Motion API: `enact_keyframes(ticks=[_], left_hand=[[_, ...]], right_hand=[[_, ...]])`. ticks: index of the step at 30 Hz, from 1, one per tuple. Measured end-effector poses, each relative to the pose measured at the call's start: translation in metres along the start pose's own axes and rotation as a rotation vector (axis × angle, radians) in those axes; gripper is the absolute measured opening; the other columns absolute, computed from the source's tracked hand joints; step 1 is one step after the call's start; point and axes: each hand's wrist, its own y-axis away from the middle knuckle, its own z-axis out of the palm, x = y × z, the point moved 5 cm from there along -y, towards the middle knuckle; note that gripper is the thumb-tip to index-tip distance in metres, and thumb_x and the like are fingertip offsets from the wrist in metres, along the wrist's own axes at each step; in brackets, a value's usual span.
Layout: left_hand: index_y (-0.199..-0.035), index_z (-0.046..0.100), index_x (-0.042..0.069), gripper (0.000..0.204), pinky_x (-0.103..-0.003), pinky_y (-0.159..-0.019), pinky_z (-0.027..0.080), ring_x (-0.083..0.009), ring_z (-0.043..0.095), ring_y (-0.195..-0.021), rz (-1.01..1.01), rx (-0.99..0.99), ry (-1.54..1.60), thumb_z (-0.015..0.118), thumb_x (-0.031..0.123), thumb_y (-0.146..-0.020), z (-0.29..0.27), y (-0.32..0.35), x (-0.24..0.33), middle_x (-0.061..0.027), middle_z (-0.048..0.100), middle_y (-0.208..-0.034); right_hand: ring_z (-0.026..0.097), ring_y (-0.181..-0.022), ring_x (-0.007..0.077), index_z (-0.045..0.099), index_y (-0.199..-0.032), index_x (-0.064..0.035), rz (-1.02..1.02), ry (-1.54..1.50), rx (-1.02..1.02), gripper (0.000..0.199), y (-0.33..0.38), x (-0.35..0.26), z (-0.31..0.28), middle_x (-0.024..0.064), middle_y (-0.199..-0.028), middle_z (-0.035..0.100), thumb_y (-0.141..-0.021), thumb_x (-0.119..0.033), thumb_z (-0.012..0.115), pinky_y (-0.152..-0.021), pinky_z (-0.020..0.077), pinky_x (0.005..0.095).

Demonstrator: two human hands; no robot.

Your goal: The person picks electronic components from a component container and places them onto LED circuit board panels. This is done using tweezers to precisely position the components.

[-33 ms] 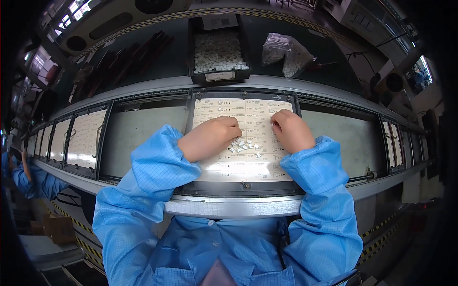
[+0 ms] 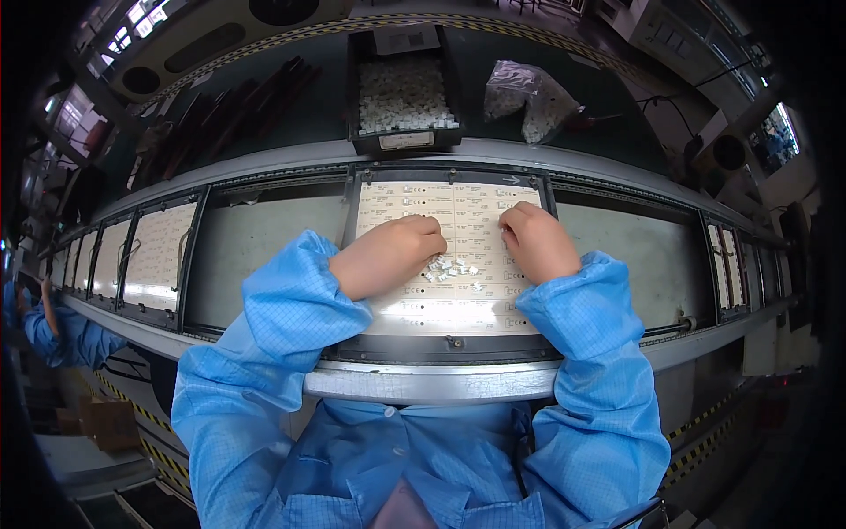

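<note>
A framed pale panel board point(image 2: 432, 328), printed with rows of repeated markings, lies in front of me on the rails. Over its left half my left hand point(image 2: 388, 254) is closed, its fingertips pinched beside a loose pile of small white plastic pieces point(image 2: 448, 268). My right hand point(image 2: 539, 243) rests above the right column, thumb and fingers curled together near the board's surface. Anything within either pinch is too small or hidden to make out. A few white pieces sit in printed spots of the upper rows.
Beyond the rail stands a black bin point(image 2: 407, 101) full of small white pieces. A clear plastic bag point(image 2: 529, 101) of similar pieces lies to its right. More framed panels point(image 2: 159, 251) line the rail at left. A co-worker's blue sleeve point(image 2: 66, 335) shows at far left.
</note>
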Motion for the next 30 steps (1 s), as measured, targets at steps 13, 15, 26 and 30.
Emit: enact_keyframes(ticks=[13, 15, 26, 30], left_hand=[[-0.096, 0.065, -0.001, 0.016, -0.035, -0.07, 0.052, -0.0315, 0.063, -0.077, -0.289, 0.16, 0.048, 0.06, 0.004, -0.081, -0.03, 0.009, -0.033, -0.0163, 0.066, -0.086], [-0.095, 0.066, -0.001, 0.016, -0.034, -0.071, 0.053, -0.0316, 0.064, -0.079, -0.301, 0.149, 0.033, 0.059, 0.004, -0.081, -0.03, 0.013, -0.035, -0.0168, 0.066, -0.088], [-0.094, 0.066, -0.002, 0.014, -0.037, -0.076, 0.052, -0.0319, 0.063, -0.085, -0.216, 0.115, -0.086, 0.06, 0.006, -0.084, -0.02, 0.01, -0.023, -0.0158, 0.065, -0.094], [-0.093, 0.066, -0.002, 0.013, -0.037, -0.076, 0.052, -0.032, 0.063, -0.085, -0.241, 0.101, -0.078, 0.06, 0.005, -0.084, -0.017, 0.009, -0.025, -0.0156, 0.063, -0.095]], right_hand=[[0.061, -0.08, 0.0314, 0.063, -0.093, -0.0007, -0.208, -0.149, -0.182, 0.015, 0.025, -0.042, 0.005, 0.0147, -0.086, 0.06, -0.079, -0.005, 0.065, -0.074, 0.0507, 0.0378], [0.061, -0.081, 0.0313, 0.063, -0.092, -0.0006, -0.221, -0.141, -0.174, 0.014, 0.024, -0.041, 0.006, 0.015, -0.086, 0.06, -0.079, -0.004, 0.064, -0.074, 0.0507, 0.0375], [0.059, -0.068, 0.0163, 0.063, -0.094, -0.0006, 0.072, -0.336, -0.08, 0.016, 0.012, -0.014, -0.028, 0.0088, -0.078, 0.06, -0.079, 0.002, 0.063, -0.064, 0.0503, 0.0277], [0.059, -0.071, 0.0164, 0.063, -0.096, -0.001, 0.034, -0.246, -0.037, 0.017, 0.012, -0.008, -0.032, 0.009, -0.082, 0.061, -0.079, 0.002, 0.064, -0.066, 0.0506, 0.0275]])
